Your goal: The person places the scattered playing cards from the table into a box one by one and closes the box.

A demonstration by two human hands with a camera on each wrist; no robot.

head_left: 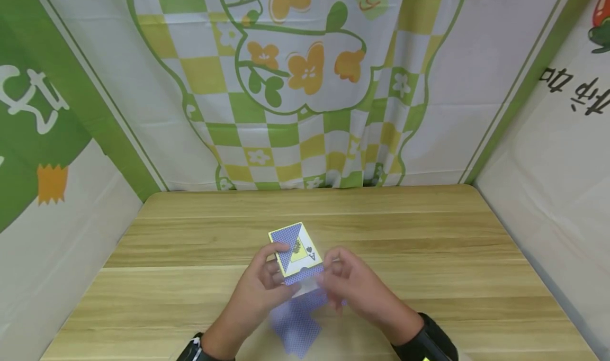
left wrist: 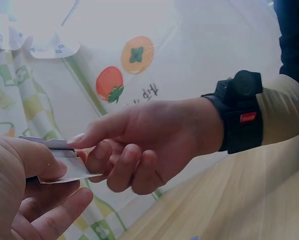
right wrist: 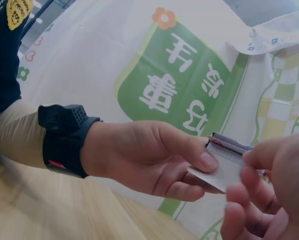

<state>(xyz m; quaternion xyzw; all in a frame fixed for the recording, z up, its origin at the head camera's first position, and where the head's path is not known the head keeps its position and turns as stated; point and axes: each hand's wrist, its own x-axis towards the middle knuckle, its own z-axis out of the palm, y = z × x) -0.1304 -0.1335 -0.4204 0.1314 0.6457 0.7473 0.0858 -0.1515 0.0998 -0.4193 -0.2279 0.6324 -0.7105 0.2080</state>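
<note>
Could crease the white paper flap (right wrist: 224, 173) or spill any contents by over-tilting the blue-and-white cardboard box (head_left: 296, 251), pinched in the left hand (head_left: 257, 284) above loose blue-patterned playing cards (head_left: 297, 326), with curled right hand (head_left: 352, 281) at its mouth, pinching or not unclear.

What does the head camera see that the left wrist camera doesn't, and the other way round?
Only the head view: the printed ace on the card box.
Only the left wrist view: the orange fruit picture and the red label on the right wristband.
Both: the left hand gripping the box, the right hand at it, the table.
</note>
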